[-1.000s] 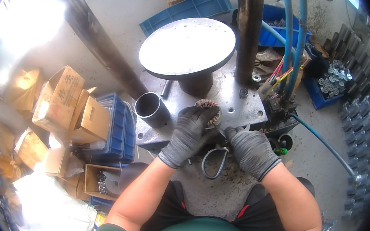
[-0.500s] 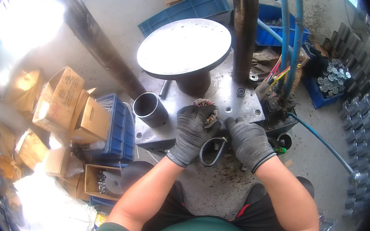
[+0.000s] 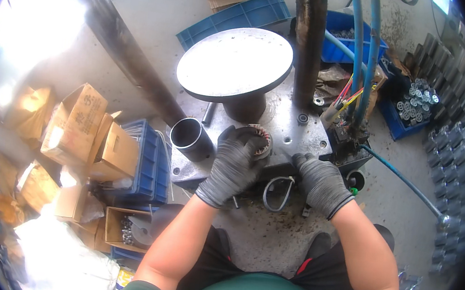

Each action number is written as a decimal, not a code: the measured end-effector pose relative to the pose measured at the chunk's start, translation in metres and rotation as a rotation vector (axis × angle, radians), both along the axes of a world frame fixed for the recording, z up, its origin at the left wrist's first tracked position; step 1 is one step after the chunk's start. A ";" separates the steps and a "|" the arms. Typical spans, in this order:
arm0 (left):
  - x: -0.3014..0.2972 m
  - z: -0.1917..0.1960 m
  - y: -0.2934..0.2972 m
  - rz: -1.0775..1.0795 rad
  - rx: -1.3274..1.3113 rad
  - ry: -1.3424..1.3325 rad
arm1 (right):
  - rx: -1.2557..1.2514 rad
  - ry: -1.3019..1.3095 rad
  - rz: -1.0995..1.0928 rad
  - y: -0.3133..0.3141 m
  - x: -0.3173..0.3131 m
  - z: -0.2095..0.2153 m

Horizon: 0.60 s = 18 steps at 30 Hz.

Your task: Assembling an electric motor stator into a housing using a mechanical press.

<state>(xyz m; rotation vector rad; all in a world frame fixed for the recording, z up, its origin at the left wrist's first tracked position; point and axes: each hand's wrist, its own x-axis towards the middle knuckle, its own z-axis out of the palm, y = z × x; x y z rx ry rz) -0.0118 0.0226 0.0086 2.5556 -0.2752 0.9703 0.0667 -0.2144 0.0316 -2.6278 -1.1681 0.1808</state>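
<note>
Left hand (image 3: 235, 161): fingers wrapped round toothed ring (image 3: 266, 141) | Likely heavy, stiff, teeth fragile; hold outer wall | Right hand (image 3: 319, 179): fingers curled, contents unclear

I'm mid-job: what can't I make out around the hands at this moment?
- Head view: left side of the ring-shaped part, covered by the left hand.
- Head view: palm of the right hand, and anything in its grip, hidden by its own back.
- Head view: inner bottom of the tube, hidden by its wall.

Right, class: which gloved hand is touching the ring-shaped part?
The left hand, which grips the ring-shaped part at its left side; the right hand is clear of it, farther right.
</note>
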 end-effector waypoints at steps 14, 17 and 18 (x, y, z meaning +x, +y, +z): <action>-0.015 0.018 0.008 -0.033 -0.089 0.230 | -0.027 -0.052 0.139 -0.003 -0.012 0.019; -0.015 0.016 0.003 -0.035 -0.041 0.210 | 0.001 -0.016 0.164 0.007 -0.020 0.021; -0.014 0.017 0.002 -0.053 -0.068 0.211 | 0.001 -0.016 0.163 0.009 -0.020 0.020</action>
